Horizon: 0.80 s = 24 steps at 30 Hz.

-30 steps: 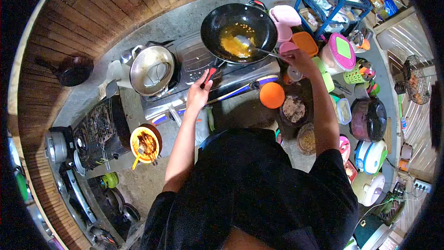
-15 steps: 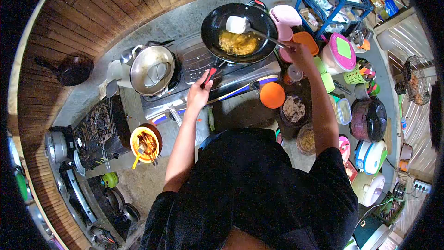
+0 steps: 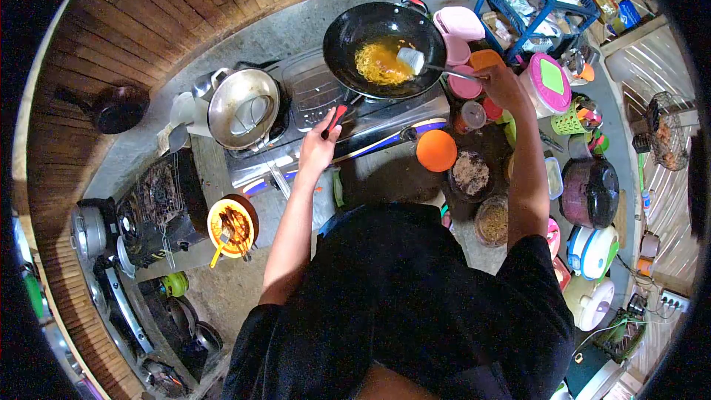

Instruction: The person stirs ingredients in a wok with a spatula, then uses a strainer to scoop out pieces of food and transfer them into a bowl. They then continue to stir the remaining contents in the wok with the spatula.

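A black wok point(image 3: 348, 33) sits on the right burner of a steel gas stove point(image 3: 311, 92). In its bottom lies a yellow-brown mass in oily liquid, perhaps egg point(image 3: 378, 63). My left hand point(image 3: 318, 150) is closed around the wok's red and black handle point(image 3: 335, 118). My right hand point(image 3: 505, 87) grips the long handle of a spatula point(image 3: 412, 59), whose pale, broad head dips into the right side of the food. Beneath my right forearm stand lidded pink tubs and small jars.
A silver pan point(image 3: 221, 115) with a strainer stands on the left burner. Nearer me are an orange bowl point(image 3: 436, 151) and a yellow-rimmed bowl of red sauce point(image 3: 215, 226) with a spoon. A blue rack point(image 3: 511, 44) and a dark pot point(image 3: 590, 192) line the right side.
The spatula head has moved right and down, from above the food into its right edge. My right hand has shifted slightly right. My left hand stays on the wok handle.
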{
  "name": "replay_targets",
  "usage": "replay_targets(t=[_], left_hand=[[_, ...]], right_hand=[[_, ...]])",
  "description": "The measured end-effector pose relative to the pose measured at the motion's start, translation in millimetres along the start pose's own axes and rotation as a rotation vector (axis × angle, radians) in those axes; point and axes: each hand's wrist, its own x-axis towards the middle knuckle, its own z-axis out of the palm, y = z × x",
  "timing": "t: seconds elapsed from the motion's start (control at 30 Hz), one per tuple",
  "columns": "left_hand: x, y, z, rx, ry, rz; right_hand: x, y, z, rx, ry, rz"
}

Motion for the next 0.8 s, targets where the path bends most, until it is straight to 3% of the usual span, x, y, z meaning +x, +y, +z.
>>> replay_targets(t=[0.07,0.17,0.3,0.4,0.47,0.5,0.67,0.8], left_hand=[[0.0,-2.8,2.0,0.000,0.028,0.041],[2.0,-6.1,2.8,-0.033,0.036,0.086],[1.5,-2.5,-0.4,-0.014,-0.013,0.005],[1.8,-2.9,0.3,-0.001,-0.019,0.000],[2.1,-3.7,0.7,-0.007,-0.017,0.006],[2.2,-2.8,0.0,-0.005,-0.020,0.002],[1.2,-0.2,-1.1,0.001,-0.027,-0.015],[1.4,-2.0,0.2,-0.021,-0.014,-0.005]], right_hand=[[14.0,13.7,11.7,-0.028,-0.292,-0.017],[11.2,5.8,22.8,0.143,-0.278,-0.160],[11.3,-10.3,39.5,0.397,-0.293,-0.068],[12.7,-6.8,55.4,0.534,-0.218,-0.006],[7.0,-15.3,55.3,0.535,0.061,-0.059],[7.9,-15.6,54.8,0.535,0.062,-0.057],[13.7,-15.0,54.7,0.020,0.181,0.038],[16.2,-3.0,72.5,0.009,0.217,0.074]])
